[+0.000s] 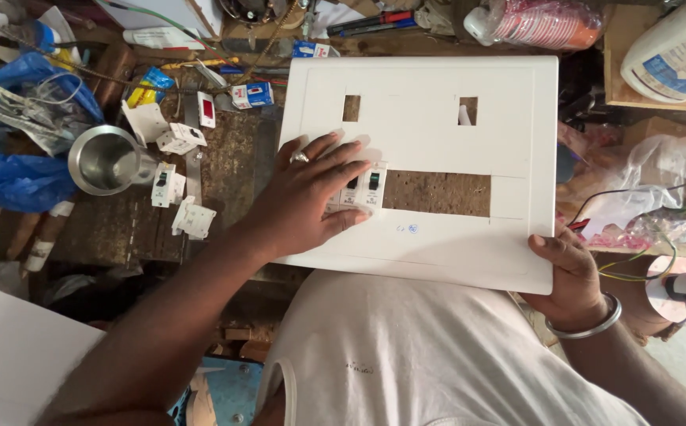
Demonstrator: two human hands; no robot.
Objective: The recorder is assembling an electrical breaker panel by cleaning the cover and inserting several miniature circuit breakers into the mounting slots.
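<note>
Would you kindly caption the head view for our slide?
Left hand presses switches into a white panel; right hand grips its corner.

The plastic plate (pixel 438 158) was white, the switches (pixel 363 189) white with black rockers, the bag (pixel 20 173) blue, the counter (pixel 233 158) dark brown.

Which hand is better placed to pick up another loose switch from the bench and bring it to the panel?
Probably the left hand: the loose switches lie just to its left, while the right hand grips the white panel at its near right corner, steadying it.
</note>
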